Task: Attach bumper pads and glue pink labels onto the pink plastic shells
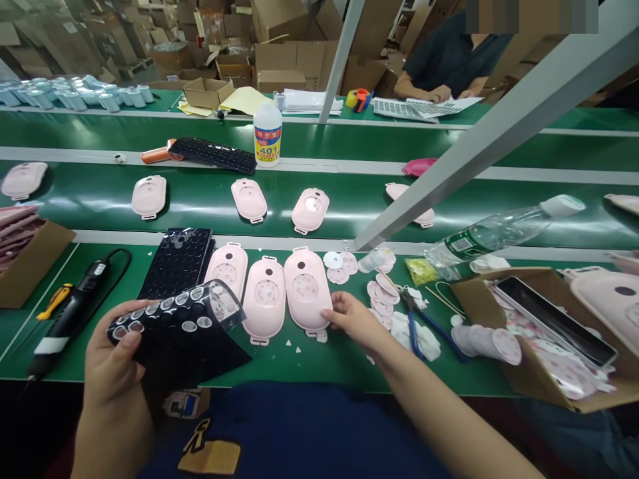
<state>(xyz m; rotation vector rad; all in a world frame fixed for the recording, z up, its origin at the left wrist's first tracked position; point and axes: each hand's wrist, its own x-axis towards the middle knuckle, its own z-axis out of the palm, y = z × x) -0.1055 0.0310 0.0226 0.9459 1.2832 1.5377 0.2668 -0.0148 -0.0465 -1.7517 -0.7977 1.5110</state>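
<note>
My left hand (120,359) grips a curled black sheet of round stickers (200,332), thumb on top, its clear end bending up. My right hand (352,319) pinches the lower right edge of a pale pink plastic cover (307,309), which lies on the green bench. To its left lie a second pink cover (264,316) and a third (227,263), partly hidden by the sheet. Each shows a dark oval spot and a round patterned centre. Behind the held sheet rests a stack of black sticker sheets (177,259). Small white scraps (293,346) are near the covers.
Round patterned discs (382,296), blue-handled pliers (414,326) and a plastic bottle (489,233) lie right, beside a carton (529,372) holding a phone. An electric screwdriver (70,313) is left. Several pink covers sit on the green belt (200,199). A metal post (474,133) slants across. Another person sits opposite.
</note>
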